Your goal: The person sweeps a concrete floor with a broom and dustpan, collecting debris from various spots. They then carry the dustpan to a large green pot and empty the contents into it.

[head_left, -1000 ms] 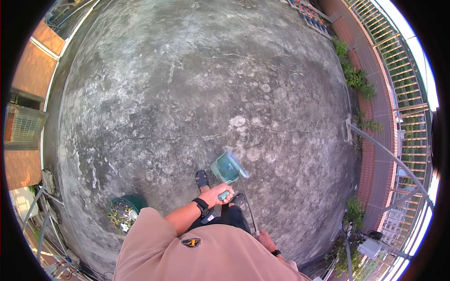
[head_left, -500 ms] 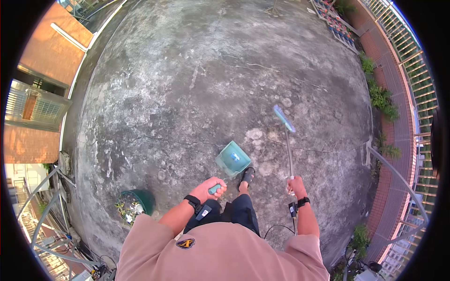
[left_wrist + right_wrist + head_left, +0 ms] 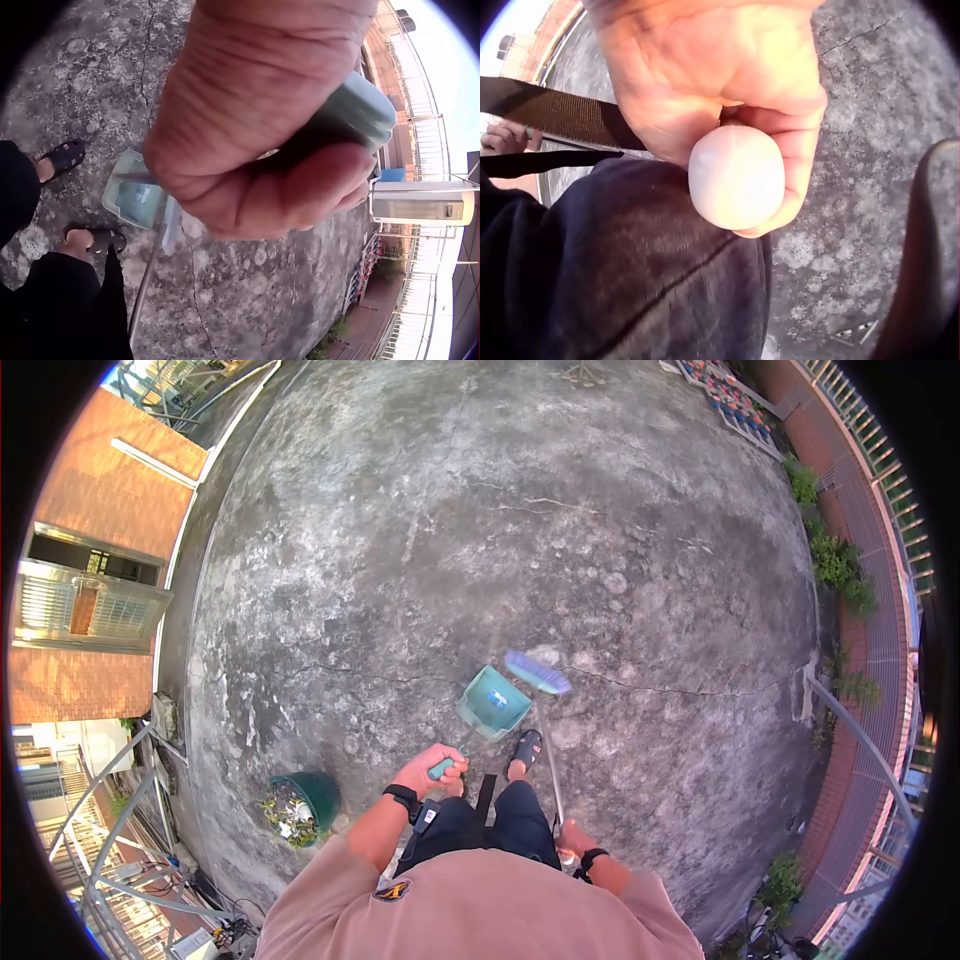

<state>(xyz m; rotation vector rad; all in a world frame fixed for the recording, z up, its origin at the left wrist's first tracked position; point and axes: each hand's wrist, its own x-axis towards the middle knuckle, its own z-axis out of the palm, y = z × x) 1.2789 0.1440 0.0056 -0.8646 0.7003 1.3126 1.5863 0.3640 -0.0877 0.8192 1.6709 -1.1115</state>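
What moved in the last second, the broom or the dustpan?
The broom swung out to the right, then back: its head is now at the mouth of the dustpan. The right hand pulled back in, still gripping the broomstick's end. The left hand still grips the dustpan's handle near the feet.

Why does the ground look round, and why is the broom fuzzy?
Head view: the fisheye lens bends the concrete floor into a dome, and the broom head looks motion-blurred. Right wrist view: glare washes out the broom's end cap.
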